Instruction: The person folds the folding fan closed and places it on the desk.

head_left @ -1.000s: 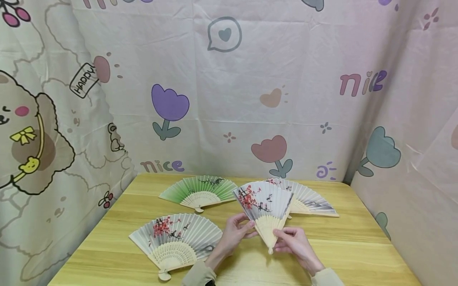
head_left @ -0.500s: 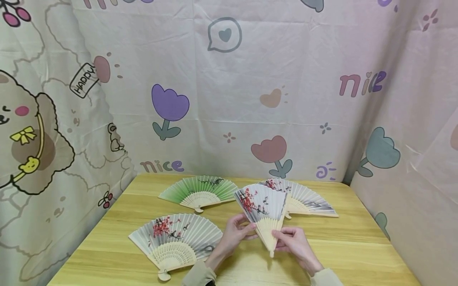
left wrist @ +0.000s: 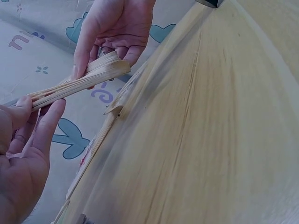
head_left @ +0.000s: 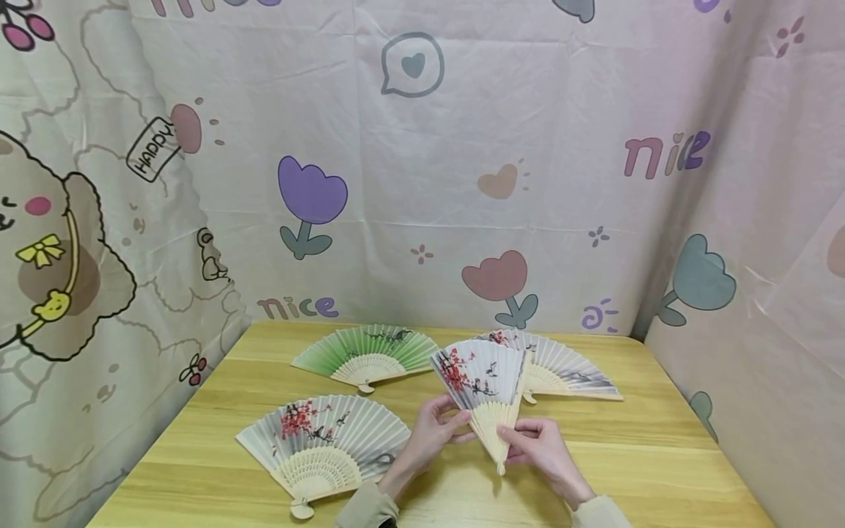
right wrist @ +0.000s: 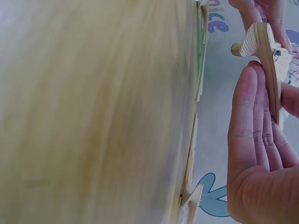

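Both hands hold a partly spread folding fan (head_left: 488,381) above the table, its white leaf printed with red blossoms and small dark birds. The left hand (head_left: 432,433) grips its left edge, thumb in front and fingers behind. On the right side, the right hand (head_left: 543,449) pinches the pale bamboo ribs near the pivot, which points down toward the person. In the left wrist view, the ribs (left wrist: 88,79) appear edge-on, stacked between the two hands. The right wrist view shows the right fingers (right wrist: 245,102) stretched along the back of the outer rib, close to the pivot rivet.
Three spread fans lie on the wooden table (head_left: 627,477): a green one (head_left: 363,359) at the back left, a grey blossom fan (head_left: 323,440) at front left, and another blossom fan (head_left: 577,370) at back right, partly behind the held one. A printed curtain (head_left: 409,183) surrounds the table.
The held fan has narrowed: its right edge has swung left toward the left edge, and the right hand has shifted slightly left with it. The left hand stays almost still.
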Demonstrator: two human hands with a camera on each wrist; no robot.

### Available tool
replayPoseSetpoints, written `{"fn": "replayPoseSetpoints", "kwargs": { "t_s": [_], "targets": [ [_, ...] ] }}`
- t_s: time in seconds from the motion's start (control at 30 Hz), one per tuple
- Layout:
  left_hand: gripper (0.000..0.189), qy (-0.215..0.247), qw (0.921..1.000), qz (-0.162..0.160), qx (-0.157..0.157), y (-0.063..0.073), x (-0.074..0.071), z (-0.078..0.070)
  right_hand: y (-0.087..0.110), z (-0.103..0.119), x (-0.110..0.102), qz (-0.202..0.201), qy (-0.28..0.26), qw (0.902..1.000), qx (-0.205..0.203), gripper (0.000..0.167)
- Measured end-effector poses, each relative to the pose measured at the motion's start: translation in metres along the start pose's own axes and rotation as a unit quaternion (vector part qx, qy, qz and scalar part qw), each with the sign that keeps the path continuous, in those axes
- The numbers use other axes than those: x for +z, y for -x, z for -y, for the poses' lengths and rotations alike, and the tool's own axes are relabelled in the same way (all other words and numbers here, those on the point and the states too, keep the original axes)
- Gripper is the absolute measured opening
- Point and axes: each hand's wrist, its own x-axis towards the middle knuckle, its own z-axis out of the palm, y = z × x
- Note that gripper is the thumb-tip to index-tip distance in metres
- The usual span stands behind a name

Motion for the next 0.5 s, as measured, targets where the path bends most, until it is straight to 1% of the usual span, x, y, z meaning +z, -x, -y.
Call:
{"fn": "replayPoseSetpoints", "kwargs": {
  "t_s": [0.17, 0.5],
  "targets": [
    [0.046, -0.001, 1.0000, -0.001, 0.000, 0.0000, 0.0007, 0.0005, -0.0004, -0.0009, -0.0005, 0.002, 0.004, 1.0000, 0.000, 0.027],
    [0.048, 0.001, 1.0000, -0.003, -0.008, 0.0000, 0.0023, -0.0007, 0.0014, -0.0016, -0.0002, -0.001, 0.017, 0.9998, -0.012, 0.033]
  ]
}}
